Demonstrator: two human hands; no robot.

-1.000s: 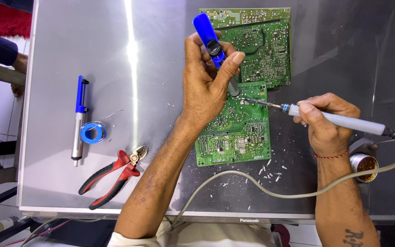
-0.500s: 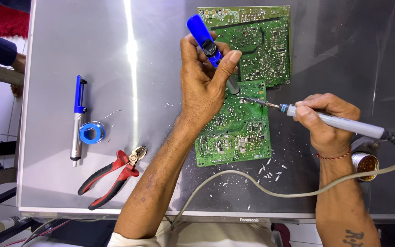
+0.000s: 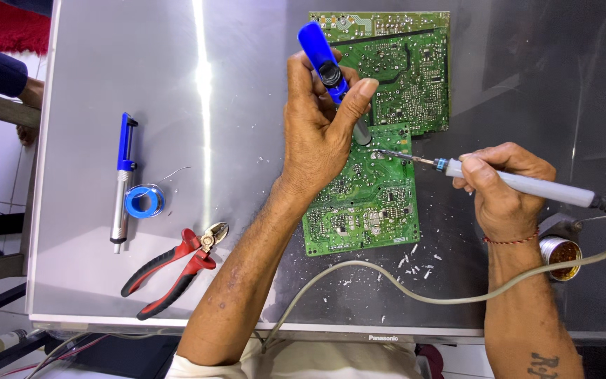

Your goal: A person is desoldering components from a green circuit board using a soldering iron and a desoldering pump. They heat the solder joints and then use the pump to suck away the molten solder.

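The left hand [image 3: 320, 133] grips the blue desoldering pump [image 3: 331, 70], nozzle toward 5 o'clock on the green circuit board [image 3: 362, 203], while the right hand [image 3: 503, 186] pinches the soldering iron [image 3: 520, 184], tip toward 9 o'clock

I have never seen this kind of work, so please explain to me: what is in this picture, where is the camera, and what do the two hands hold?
The camera sits on the person's head and looks straight down at a grey table. Both bare arms reach in from the bottom edge.

The left hand grips a blue suction pump, its tip down on a green circuit board. The right hand holds a soldering iron, a heated pen with a grey cord; its thin metal tip meets the same spot on the board.

A second, larger circuit board lies just behind. To the left lie another blue pump, a blue spool of solder wire and red-handled cutters. A small round tin stands near the right wrist, and small white scraps lie around the board.
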